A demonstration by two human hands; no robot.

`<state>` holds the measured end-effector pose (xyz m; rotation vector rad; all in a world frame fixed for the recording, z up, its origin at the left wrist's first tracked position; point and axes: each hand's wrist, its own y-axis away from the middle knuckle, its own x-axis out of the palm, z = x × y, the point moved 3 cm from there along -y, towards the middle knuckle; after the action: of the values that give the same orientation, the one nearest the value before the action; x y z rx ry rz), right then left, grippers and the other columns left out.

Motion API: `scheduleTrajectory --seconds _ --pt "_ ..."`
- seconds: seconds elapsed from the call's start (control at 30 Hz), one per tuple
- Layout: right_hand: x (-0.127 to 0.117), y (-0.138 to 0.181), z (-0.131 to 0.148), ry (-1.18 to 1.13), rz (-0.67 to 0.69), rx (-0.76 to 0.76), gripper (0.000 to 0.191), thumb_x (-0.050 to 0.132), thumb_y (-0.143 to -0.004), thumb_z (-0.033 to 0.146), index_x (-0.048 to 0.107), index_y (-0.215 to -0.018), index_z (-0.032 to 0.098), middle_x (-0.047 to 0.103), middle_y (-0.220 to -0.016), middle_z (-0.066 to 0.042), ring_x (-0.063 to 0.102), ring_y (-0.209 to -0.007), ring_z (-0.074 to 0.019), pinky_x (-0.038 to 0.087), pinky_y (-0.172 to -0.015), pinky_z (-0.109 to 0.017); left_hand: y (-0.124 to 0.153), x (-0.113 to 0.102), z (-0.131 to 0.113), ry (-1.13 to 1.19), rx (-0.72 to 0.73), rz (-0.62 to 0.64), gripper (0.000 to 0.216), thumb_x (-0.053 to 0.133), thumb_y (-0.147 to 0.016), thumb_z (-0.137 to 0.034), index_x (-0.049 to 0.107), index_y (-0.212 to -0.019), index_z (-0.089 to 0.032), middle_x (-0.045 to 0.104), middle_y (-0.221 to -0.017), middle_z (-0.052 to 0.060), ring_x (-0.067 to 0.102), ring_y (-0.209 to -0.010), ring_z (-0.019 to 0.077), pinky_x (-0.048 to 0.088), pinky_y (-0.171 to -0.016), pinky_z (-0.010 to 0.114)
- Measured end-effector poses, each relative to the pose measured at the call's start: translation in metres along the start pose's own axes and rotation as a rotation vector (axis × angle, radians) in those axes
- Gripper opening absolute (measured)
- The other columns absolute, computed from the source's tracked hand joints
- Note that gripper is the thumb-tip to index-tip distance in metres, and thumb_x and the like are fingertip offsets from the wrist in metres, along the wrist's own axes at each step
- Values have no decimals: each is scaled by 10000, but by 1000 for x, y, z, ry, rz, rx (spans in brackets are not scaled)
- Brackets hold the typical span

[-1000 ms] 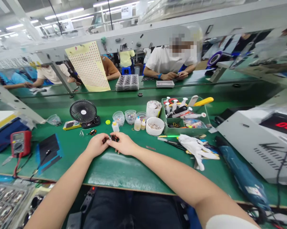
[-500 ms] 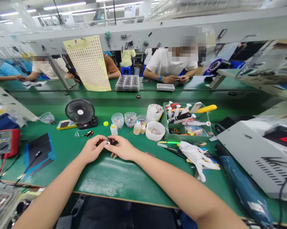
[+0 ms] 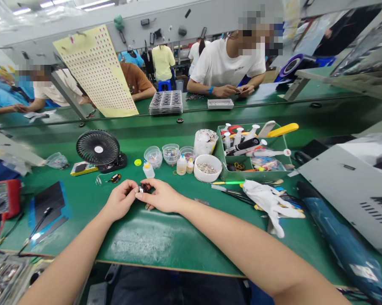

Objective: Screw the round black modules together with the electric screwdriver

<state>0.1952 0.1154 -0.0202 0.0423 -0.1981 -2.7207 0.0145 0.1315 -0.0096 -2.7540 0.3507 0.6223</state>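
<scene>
My left hand [image 3: 121, 201] and my right hand [image 3: 161, 196] meet above the green bench, fingertips closed on a small dark part with a shiny silvery face [image 3: 142, 189]. Fingers cover most of it, so its exact kind cannot be made out. Beyond the hands stands a small bottle with a yellow cap [image 3: 148, 170]. A little round dark-and-gold piece with a thin wire [image 3: 115, 178] lies on the bench just past my left hand.
A black fan [image 3: 98, 148] stands back left, a red multimeter [image 3: 4, 198] far left. Behind the hands are clear cups [image 3: 171, 153] and a white bowl of small metal parts [image 3: 207, 174]. Rightward are a green tool bin [image 3: 257, 174], white glove [image 3: 263, 199] and blue power tool [image 3: 340, 241].
The camera view has tilted and shifted slightly, so the bench things appear displaced. Both hands stay together on the small part, with only a slight change in finger position.
</scene>
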Motion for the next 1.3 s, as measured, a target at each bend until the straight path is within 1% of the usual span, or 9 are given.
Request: scheduleTrajectory --seconds 0.17,0.4,0.5,0.7,0.83,0.97,1.07,1.17,1.3 --pt "0 -1 1 -15 -25 15 641 836 -884 525 608 -1397 214 672 -1200 -86 713 -597 -93 615 -533 -213 2 0 1 -29 18 -15 262 697 -883 -458 663 -817 -207 679 -736 9 606 -662 149 507 -648 266" --pt "2 2 3 -37 -24 -10 594 852 -870 490 629 -1344 210 665 -1158 -61 690 -597 -78 609 -516 -197 3 -1 4 -30 17 -15 234 641 -942 -425 704 -960 -200 747 -867 42 682 -760 170 552 -725 283" --pt "2 3 3 -49 -23 -12 605 862 -863 478 624 -1350 211 668 -1149 -58 690 -596 -80 609 -514 -200 3 -1 2 -18 15 3 254 624 -954 -443 688 -932 -198 737 -851 43 687 -764 169 562 -729 279" --pt "1 3 3 -87 -35 5 697 961 -749 448 646 -1319 196 691 -1128 -60 679 -568 -84 606 -504 -213 2 0 -2 -37 8 27 290 602 -947 -472 635 -845 -202 668 -754 18 630 -686 153 539 -657 262" --pt "2 2 5 -164 -76 26 586 922 -815 370 639 -1296 192 692 -1064 -36 680 -549 -71 598 -497 -187 1 -1 -4 -92 10 15 253 582 -923 -433 630 -823 -205 655 -741 8 605 -667 144 508 -640 254" --pt "1 1 11 -290 -107 76 413 809 -927 269 607 -1280 193 668 -1052 -24 720 -587 -81 619 -526 -184 0 -1 -4 -169 -16 -7 163 617 -869 -361 655 -813 -213 652 -694 -10 583 -614 141 464 -599 256" --pt "-2 2 17 -375 -91 114 329 725 -986 244 587 -1280 193 667 -934 -1 742 -625 -105 615 -530 -177 -1 0 -3 -214 -31 -9 127 637 -824 -325 698 -855 -219 688 -732 -3 615 -654 157 482 -641 275" --pt "-6 1 19 -425 -75 130 261 684 -1014 260 597 -1250 192 636 -810 32 718 -585 -100 572 -489 -152 -2 0 -3 -243 -28 -9 174 620 -849 -335 733 -919 -223 729 -804 14 645 -711 169 508 -709 297" --pt "-8 0 19 -449 -77 124 261 697 -1002 237 599 -1238 183 644 -785 37 679 -527 -85 505 -427 -132 -2 1 -7 -261 -5 -4 223 605 -911 -388 742 -950 -217 740 -813 25 650 -719 172 508 -704 299"
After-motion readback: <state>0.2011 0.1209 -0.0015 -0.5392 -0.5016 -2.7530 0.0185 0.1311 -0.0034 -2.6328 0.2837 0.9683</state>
